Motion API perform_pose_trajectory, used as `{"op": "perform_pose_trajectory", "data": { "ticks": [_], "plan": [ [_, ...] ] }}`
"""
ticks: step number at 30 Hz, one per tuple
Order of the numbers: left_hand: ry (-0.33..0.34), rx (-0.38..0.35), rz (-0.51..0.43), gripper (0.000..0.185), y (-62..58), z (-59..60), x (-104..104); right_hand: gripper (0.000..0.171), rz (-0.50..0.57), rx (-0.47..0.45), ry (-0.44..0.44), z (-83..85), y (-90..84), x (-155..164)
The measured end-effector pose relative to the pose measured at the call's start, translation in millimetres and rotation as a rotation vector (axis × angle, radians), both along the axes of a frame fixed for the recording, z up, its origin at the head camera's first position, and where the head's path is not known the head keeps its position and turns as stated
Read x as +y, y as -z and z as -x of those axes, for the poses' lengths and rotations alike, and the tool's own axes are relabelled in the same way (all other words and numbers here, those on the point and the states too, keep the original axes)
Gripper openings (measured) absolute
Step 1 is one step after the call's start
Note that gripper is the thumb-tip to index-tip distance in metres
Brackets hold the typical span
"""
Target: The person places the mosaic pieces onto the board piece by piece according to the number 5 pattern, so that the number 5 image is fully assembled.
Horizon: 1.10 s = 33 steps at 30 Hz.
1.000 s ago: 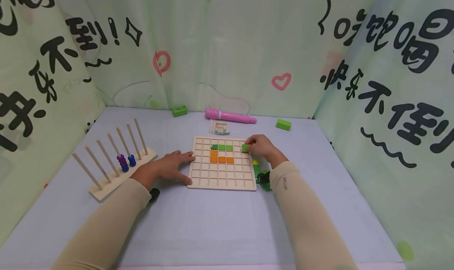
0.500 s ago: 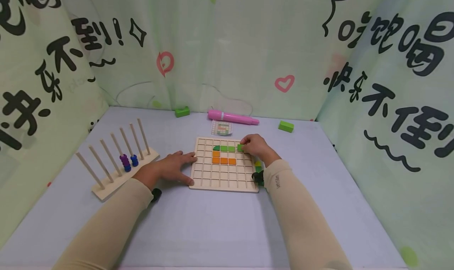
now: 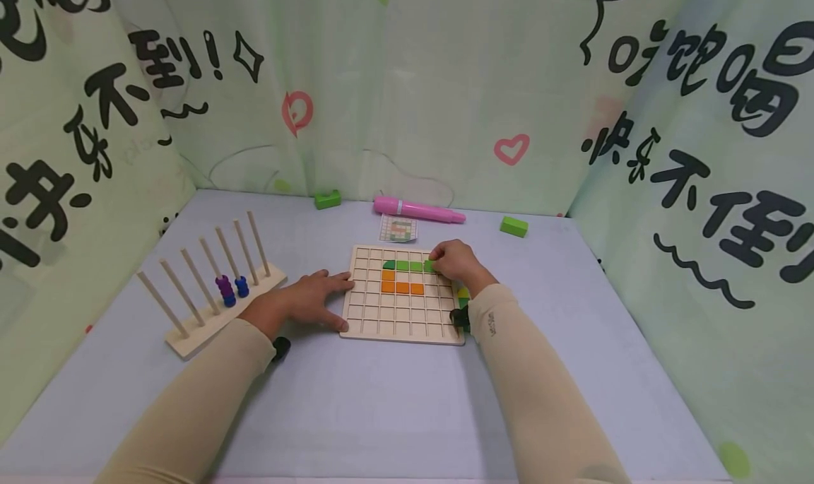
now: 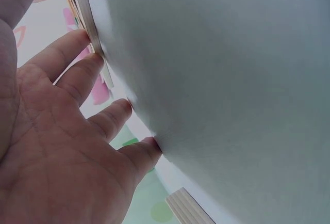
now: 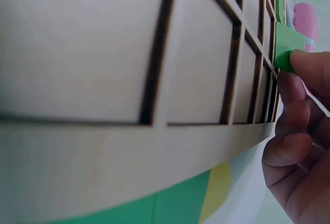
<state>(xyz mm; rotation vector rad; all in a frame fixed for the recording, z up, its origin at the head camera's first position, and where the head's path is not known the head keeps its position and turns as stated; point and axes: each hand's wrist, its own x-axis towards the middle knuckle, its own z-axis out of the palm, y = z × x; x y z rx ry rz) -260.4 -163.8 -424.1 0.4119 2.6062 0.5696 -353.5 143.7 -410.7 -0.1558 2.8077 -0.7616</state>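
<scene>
A wooden grid board [image 3: 369, 321] lies flat on the table, holding a short row of green tiles [image 3: 402, 266] and several orange tiles [image 3: 402, 287]. Between thumb and fingers, my right hand [image 3: 459, 261] pinches a light green square tile [image 5: 287, 43] at the right end of that green row. In the right wrist view the tile stands partly above the grid. My left hand [image 3: 308, 300] rests at the board's left edge with spread fingers; in the left wrist view, fingertips [image 4: 95, 59] touch the board's side.
A wooden peg rack [image 3: 225, 311] with purple and blue beads stands left. Behind the board lie a small pattern card [image 3: 398, 229], a pink marker [image 3: 420, 210] and two green blocks [image 3: 327, 200]. Yellow and green tiles [image 3: 463, 297] lie along the board's right edge, partly hidden by my arm.
My right hand has carried the light green tile leftward over the board to the end of the green row. The left hand keeps its place at the board's edge.
</scene>
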Motion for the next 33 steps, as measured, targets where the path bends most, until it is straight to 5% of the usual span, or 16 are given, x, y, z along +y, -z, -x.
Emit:
{"op": "perform_pose_trajectory", "data": {
  "ticks": [33],
  "plan": [
    [-0.028,-0.011,0.016,0.097,1.8,1.1,2,0.025,0.034,-0.086,0.058,-17.6,-5.9,35]
  ]
}}
